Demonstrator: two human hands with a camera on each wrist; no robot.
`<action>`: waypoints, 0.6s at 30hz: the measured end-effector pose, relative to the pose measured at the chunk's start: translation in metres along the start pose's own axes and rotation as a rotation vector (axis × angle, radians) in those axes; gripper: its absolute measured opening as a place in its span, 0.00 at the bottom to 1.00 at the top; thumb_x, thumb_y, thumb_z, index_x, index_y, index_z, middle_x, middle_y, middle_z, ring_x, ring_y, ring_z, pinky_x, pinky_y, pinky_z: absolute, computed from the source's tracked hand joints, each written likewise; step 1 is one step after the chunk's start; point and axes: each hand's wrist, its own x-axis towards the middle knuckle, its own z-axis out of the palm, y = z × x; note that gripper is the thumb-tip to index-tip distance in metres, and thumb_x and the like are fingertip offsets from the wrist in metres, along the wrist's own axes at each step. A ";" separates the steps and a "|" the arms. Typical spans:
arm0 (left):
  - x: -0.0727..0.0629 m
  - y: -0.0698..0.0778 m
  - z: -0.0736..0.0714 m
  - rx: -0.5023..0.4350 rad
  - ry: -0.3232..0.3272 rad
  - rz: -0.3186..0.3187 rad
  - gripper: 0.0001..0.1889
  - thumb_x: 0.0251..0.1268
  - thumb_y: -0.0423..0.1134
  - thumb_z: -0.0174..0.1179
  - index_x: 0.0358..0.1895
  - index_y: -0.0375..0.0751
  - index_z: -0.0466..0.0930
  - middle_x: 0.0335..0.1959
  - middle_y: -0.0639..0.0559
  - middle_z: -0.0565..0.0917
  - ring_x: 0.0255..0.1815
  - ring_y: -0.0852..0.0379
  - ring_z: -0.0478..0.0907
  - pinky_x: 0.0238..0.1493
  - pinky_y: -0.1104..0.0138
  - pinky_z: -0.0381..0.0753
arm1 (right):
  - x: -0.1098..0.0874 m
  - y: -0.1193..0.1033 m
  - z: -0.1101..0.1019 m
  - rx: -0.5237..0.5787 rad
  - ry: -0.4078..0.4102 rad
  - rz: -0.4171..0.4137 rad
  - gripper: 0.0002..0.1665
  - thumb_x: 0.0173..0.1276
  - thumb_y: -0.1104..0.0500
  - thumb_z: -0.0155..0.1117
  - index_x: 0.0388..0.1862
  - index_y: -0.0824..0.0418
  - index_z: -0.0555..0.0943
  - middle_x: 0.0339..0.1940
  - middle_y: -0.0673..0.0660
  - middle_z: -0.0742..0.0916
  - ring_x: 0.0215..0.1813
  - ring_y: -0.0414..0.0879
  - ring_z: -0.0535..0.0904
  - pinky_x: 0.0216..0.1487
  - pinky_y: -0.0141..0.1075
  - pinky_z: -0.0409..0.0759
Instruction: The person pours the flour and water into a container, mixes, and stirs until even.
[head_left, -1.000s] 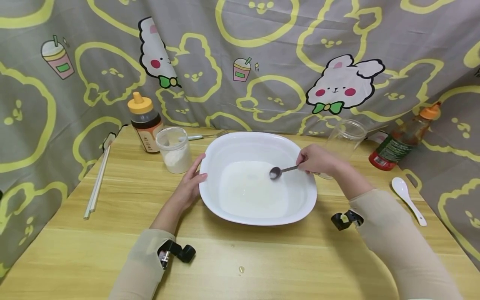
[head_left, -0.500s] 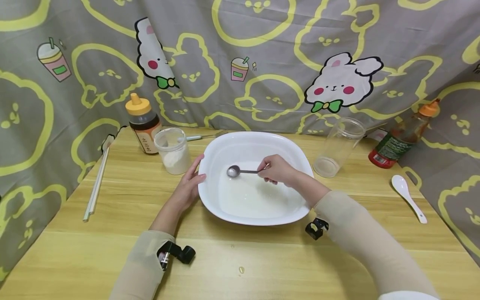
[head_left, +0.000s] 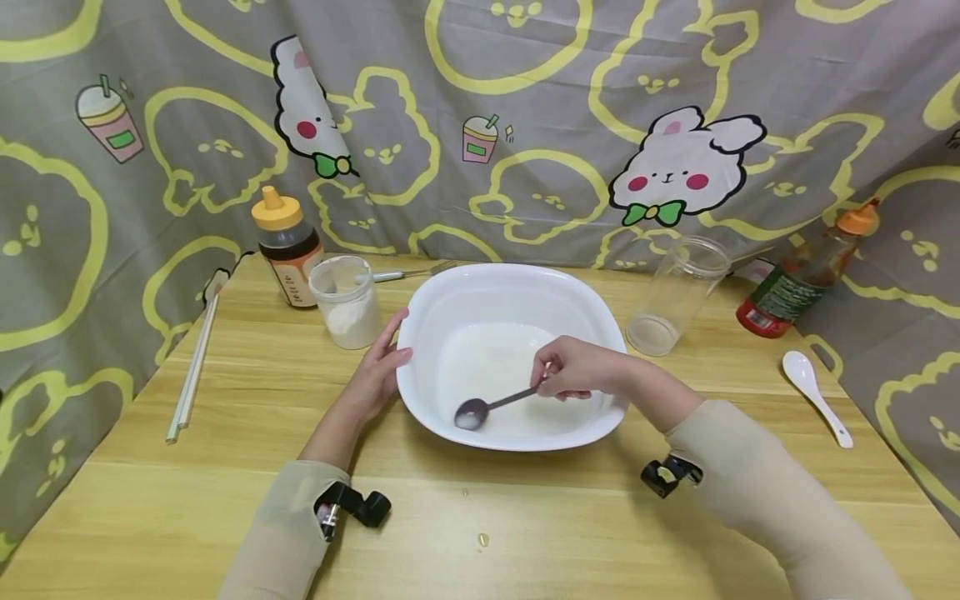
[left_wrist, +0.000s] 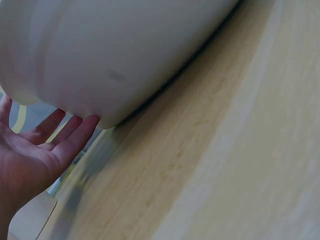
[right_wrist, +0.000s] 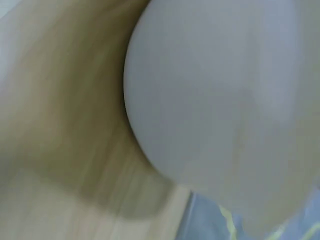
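Observation:
A white basin [head_left: 442,421] stands mid-table with a pale, milky liquid [head_left: 487,354] in its bottom. My right hand [head_left: 577,367] reaches over the basin's right side and pinches the handle of a dark metal spoon [head_left: 471,414]. The spoon's bowl is low in the basin, near the front left wall. At the left side, my left hand [head_left: 372,375] touches the basin's rim and outer wall with fingers extended. In the left wrist view the fingertips [left_wrist: 90,121] lie against the basin's underside curve. The right wrist view shows only the basin's outside, with the hand hidden.
Left of the basin stand a jar of white powder [head_left: 348,312] and a yellow-capped bottle [head_left: 288,258]. Chopsticks [head_left: 193,371] lie at far left, a fork [head_left: 405,273] behind. Rightward are a clear jar [head_left: 675,300], a sauce bottle [head_left: 802,283] and a white spoon [head_left: 813,396].
My right hand has swept the metal spoon from the basin's right side across to the left, then toward the front left. The left hand keeps its place on the basin.

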 end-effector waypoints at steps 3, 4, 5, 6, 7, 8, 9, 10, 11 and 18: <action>0.000 0.000 -0.001 -0.002 -0.001 0.004 0.33 0.57 0.28 0.44 0.67 0.50 0.47 0.61 0.36 0.55 0.50 0.48 0.66 0.42 0.63 0.74 | -0.014 0.005 -0.011 -0.056 0.002 0.000 0.05 0.52 0.69 0.55 0.29 0.68 0.76 0.11 0.53 0.73 0.10 0.39 0.60 0.12 0.28 0.58; 0.000 0.000 -0.001 -0.003 -0.004 0.006 0.33 0.57 0.28 0.44 0.67 0.50 0.46 0.61 0.35 0.55 0.50 0.49 0.66 0.42 0.63 0.74 | -0.019 0.006 -0.015 -0.078 0.010 0.002 0.04 0.52 0.69 0.55 0.28 0.67 0.76 0.11 0.52 0.73 0.11 0.39 0.60 0.12 0.27 0.58; 0.000 0.000 -0.001 -0.003 -0.005 0.006 0.33 0.57 0.28 0.44 0.67 0.50 0.46 0.61 0.35 0.55 0.50 0.48 0.66 0.42 0.63 0.74 | -0.023 0.007 -0.020 -0.107 0.023 0.003 0.04 0.51 0.70 0.55 0.27 0.67 0.76 0.11 0.52 0.73 0.11 0.39 0.61 0.12 0.27 0.58; 0.000 0.000 -0.001 -0.003 -0.005 0.005 0.33 0.57 0.28 0.44 0.67 0.50 0.46 0.61 0.35 0.55 0.50 0.48 0.66 0.43 0.63 0.73 | -0.028 0.008 -0.025 -0.136 0.038 0.009 0.04 0.50 0.70 0.54 0.26 0.66 0.76 0.11 0.52 0.73 0.11 0.39 0.61 0.12 0.27 0.58; 0.000 0.000 -0.001 -0.002 -0.003 0.004 0.33 0.57 0.28 0.44 0.67 0.51 0.47 0.61 0.35 0.55 0.50 0.48 0.66 0.43 0.63 0.73 | -0.032 0.008 -0.029 -0.171 0.057 0.012 0.04 0.50 0.71 0.54 0.26 0.66 0.76 0.12 0.52 0.74 0.12 0.39 0.61 0.12 0.27 0.58; 0.000 0.000 -0.001 0.002 0.000 0.004 0.33 0.57 0.28 0.44 0.67 0.51 0.47 0.60 0.35 0.55 0.50 0.48 0.67 0.43 0.63 0.74 | -0.036 0.008 -0.034 -0.207 0.082 0.021 0.05 0.49 0.71 0.54 0.25 0.65 0.76 0.12 0.53 0.74 0.12 0.39 0.62 0.11 0.28 0.59; 0.000 0.000 -0.001 0.005 0.002 0.003 0.33 0.57 0.29 0.44 0.67 0.51 0.47 0.60 0.35 0.55 0.50 0.48 0.67 0.43 0.62 0.74 | -0.039 0.008 -0.039 -0.237 0.105 0.033 0.05 0.49 0.71 0.54 0.25 0.65 0.76 0.12 0.53 0.75 0.12 0.39 0.62 0.12 0.28 0.59; 0.001 0.000 -0.001 0.008 0.004 0.001 0.33 0.57 0.29 0.45 0.67 0.52 0.47 0.60 0.35 0.56 0.50 0.47 0.67 0.43 0.62 0.74 | -0.041 0.008 -0.043 -0.258 0.129 0.047 0.04 0.49 0.70 0.54 0.25 0.65 0.76 0.12 0.53 0.75 0.11 0.39 0.62 0.11 0.28 0.59; 0.001 0.000 -0.001 0.010 0.007 0.000 0.33 0.57 0.29 0.45 0.67 0.52 0.47 0.60 0.35 0.56 0.50 0.47 0.67 0.43 0.62 0.73 | -0.042 0.009 -0.046 -0.276 0.157 0.060 0.04 0.50 0.70 0.54 0.26 0.66 0.76 0.13 0.53 0.75 0.11 0.40 0.62 0.12 0.29 0.59; 0.000 0.000 -0.001 0.015 0.000 -0.001 0.33 0.57 0.29 0.45 0.67 0.51 0.47 0.60 0.36 0.56 0.51 0.46 0.66 0.45 0.60 0.72 | -0.020 0.015 -0.049 -0.202 0.326 0.141 0.07 0.53 0.68 0.54 0.31 0.70 0.75 0.14 0.54 0.74 0.13 0.41 0.63 0.14 0.30 0.61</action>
